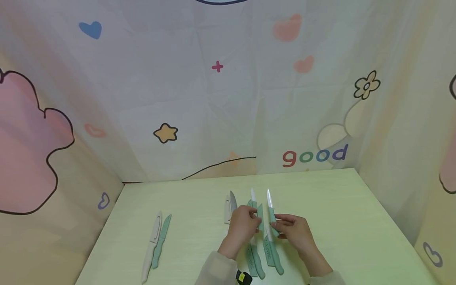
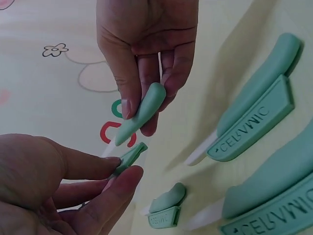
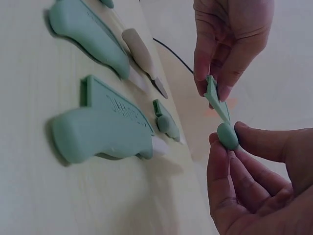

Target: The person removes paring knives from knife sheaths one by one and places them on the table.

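Note:
My right hand (image 1: pixel 293 230) pinches the green handle of a paring knife (image 1: pixel 272 217), its pale blade pointing away from me. A slim green blade sheath (image 1: pixel 261 217) is pinched between the thumb and fingers of my left hand (image 1: pixel 243 223), just left of that knife. In the left wrist view, the knife's handle (image 2: pixel 143 113) slants above the sheath (image 2: pixel 130 158). The right wrist view shows the handle end-on, close below the sheath (image 3: pixel 214 94). Two green knives (image 1: pixel 257 261) (image 1: pixel 276 255) lie below the hands, each with a lettered green sheath (image 1: pixel 268 250) alongside.
Behind my left hand lies another green knife (image 1: pixel 253 194), partly hidden, near a grey-bladed knife (image 1: pixel 233 200) with a white sheath (image 1: pixel 227 209). At the table's left, a white sheathed knife (image 1: pixel 151 247) lies beside a green one (image 1: pixel 161 242). A printed curtain (image 1: pixel 228 99) rises behind the table.

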`<action>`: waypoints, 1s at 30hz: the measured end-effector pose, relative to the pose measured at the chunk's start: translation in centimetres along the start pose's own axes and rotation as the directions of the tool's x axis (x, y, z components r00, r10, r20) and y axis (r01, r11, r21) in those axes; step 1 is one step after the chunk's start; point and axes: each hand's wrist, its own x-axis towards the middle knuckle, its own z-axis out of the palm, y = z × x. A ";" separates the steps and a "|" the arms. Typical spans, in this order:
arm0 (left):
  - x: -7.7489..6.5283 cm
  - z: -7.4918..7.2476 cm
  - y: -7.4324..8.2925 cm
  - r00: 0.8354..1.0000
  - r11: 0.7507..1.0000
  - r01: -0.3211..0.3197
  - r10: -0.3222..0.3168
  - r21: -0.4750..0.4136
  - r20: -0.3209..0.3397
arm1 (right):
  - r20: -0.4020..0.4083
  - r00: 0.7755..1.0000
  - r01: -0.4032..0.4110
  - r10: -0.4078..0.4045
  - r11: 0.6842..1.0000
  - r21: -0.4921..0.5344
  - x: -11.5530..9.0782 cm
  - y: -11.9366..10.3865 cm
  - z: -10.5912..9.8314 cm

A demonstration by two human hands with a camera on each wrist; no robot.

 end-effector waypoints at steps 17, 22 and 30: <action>4.1 1.9 0.7 0.995 0.967 0.029 -0.003 0.253 -0.100 | -0.061 0.998 0.015 -0.024 0.989 -0.145 3.8 -0.1 0.5; 5.1 2.9 0.3 0.997 0.954 0.028 -0.005 0.300 -0.076 | -0.083 0.996 0.018 -0.036 0.978 -0.207 4.8 0.0 0.8; 6.3 4.5 0.4 0.997 0.917 0.057 -0.033 0.394 -0.067 | -0.127 0.990 0.008 -0.053 0.944 -0.330 6.0 0.3 1.0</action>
